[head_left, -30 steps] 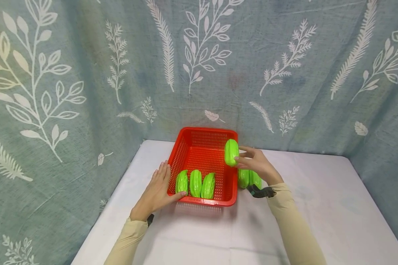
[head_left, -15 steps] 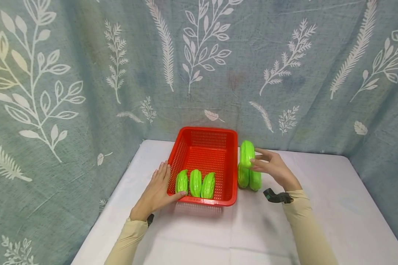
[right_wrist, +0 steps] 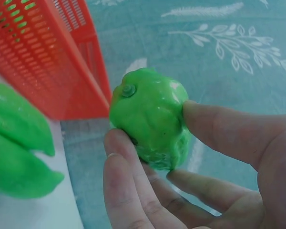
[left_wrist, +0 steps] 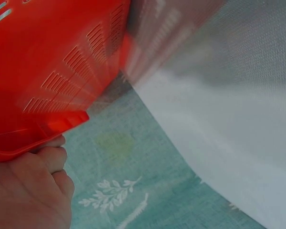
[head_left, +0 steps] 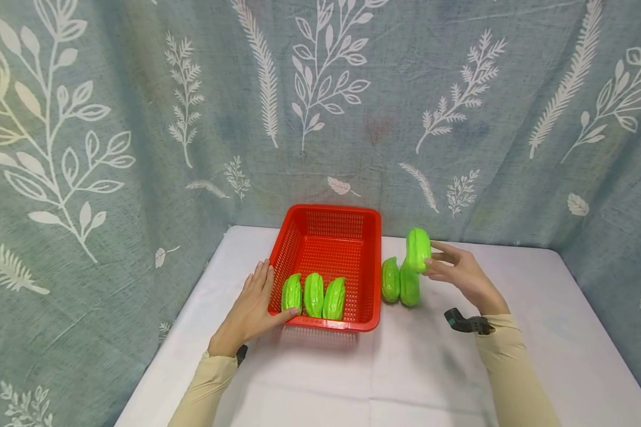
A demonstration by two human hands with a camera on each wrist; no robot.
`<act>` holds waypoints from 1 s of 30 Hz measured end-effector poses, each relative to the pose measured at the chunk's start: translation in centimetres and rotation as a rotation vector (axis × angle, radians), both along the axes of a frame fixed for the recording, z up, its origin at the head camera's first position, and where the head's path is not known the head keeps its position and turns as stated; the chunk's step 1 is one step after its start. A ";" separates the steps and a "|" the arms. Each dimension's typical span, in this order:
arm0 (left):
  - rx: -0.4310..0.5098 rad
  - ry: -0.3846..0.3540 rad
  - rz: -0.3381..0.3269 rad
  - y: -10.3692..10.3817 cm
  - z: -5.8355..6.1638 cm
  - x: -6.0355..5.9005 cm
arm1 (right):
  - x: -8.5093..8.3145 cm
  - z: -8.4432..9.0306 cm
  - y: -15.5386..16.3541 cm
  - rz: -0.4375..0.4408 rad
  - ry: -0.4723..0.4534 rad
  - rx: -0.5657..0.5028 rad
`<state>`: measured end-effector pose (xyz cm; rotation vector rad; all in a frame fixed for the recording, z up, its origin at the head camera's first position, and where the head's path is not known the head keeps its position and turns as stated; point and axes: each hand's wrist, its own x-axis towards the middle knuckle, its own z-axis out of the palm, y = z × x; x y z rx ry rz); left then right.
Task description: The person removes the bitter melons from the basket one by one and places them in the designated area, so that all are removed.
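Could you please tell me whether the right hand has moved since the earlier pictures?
Yes, in the head view the right hand, holding a green vegetable, has moved rightward, away from the red basket, which has stayed practically in place.

Blue-green curtain [head_left: 219,101], printed white leaves [head_left: 339,185] and feathers [head_left: 269,89], faintly creased white table [head_left: 374,373] before it

Left grip [head_left: 254,300] straight-fingered, right grip [head_left: 466,275] pinching
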<state>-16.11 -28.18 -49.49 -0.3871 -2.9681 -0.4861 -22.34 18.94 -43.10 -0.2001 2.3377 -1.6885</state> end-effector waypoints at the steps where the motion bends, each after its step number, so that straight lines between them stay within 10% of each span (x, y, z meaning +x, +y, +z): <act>1: 0.001 0.000 0.000 0.0 0.0 0.0 | 0.1 -0.1 0.2 -0.002 0.002 0.007; 30: 0.016 -0.004 0.002 0.2 0.1 0.0 | 0.9 -6.8 3.8 -0.079 -0.102 0.037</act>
